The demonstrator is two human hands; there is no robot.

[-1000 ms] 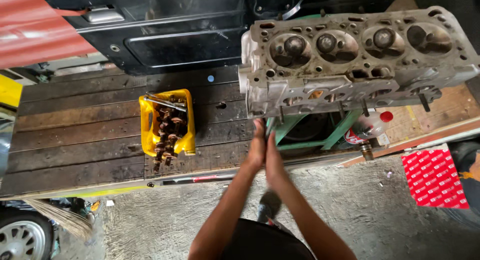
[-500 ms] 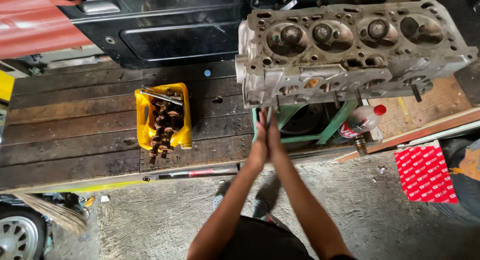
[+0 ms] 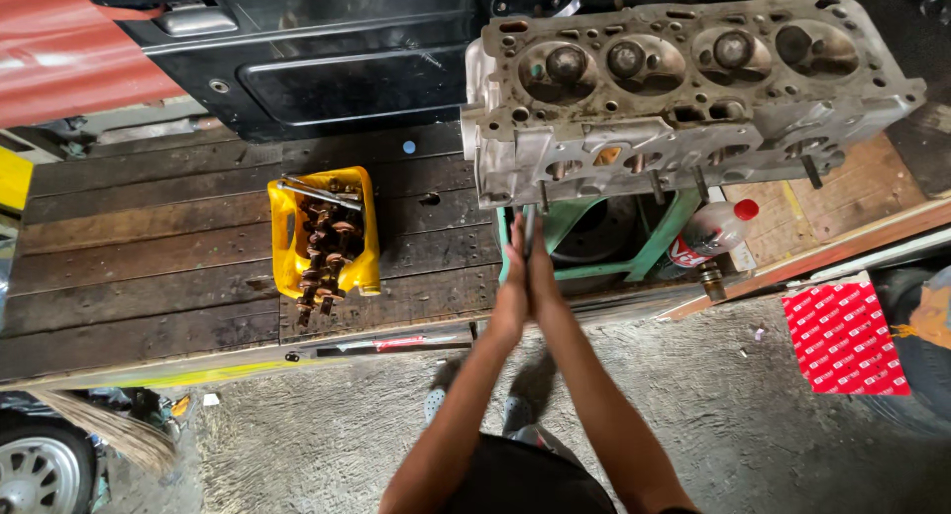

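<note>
Single head view, looking steeply down from above along both forearms. Faces a wooden deck (image 3: 149, 266) ahead, with concrete floor (image 3: 713, 415) nearest the feet. Near enough to fill the upper right with a cylinder head (image 3: 684, 88). Hands (image 3: 523, 276) at centre, pressed together. No second view to share.

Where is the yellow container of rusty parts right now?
In the head view, the yellow container sits on the dark wooden planks, left of the cylinder head and both hands.

rod (image 3: 529, 229) top hidden under cylinder head (image 3: 684, 88), broom (image 3: 104, 430) cut off
</note>
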